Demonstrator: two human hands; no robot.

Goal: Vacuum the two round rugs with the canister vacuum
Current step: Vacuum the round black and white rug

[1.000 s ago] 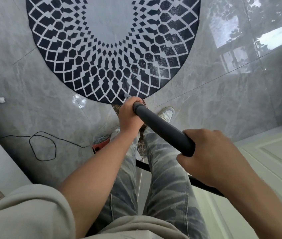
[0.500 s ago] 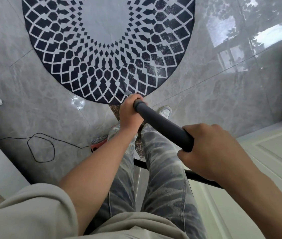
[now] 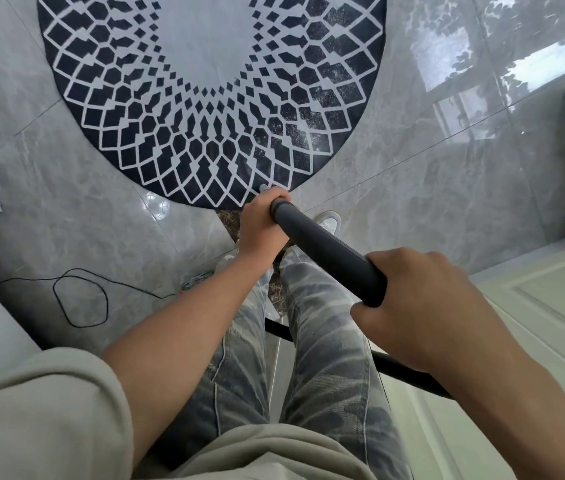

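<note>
Left hand (image 3: 263,223) is closed round the front end of the grey wand (image 3: 326,251), with the fingers curled over it. Just beyond this hand a small pale tip shows over the near edge of the round rug (image 3: 205,98). Right hand (image 3: 423,306), nearer to the person's body, grips the back end of the same wand, where the black hose (image 3: 409,370) leaves it and passes behind the legs. The nozzle is hidden by the left hand, so I cannot tell if it touches the rug.

Ahead and to the right of the left hand, the dark fields of the rug carry many whitish specks (image 3: 308,133). I judge that this part is not yet cleaned, and that the work on this rug is near its beginning. A second rug is not in view, so I count it as work left. To the left of the hands a thin black cord (image 3: 80,296) lies in a loop on the tiled floor (image 3: 412,188).
</note>
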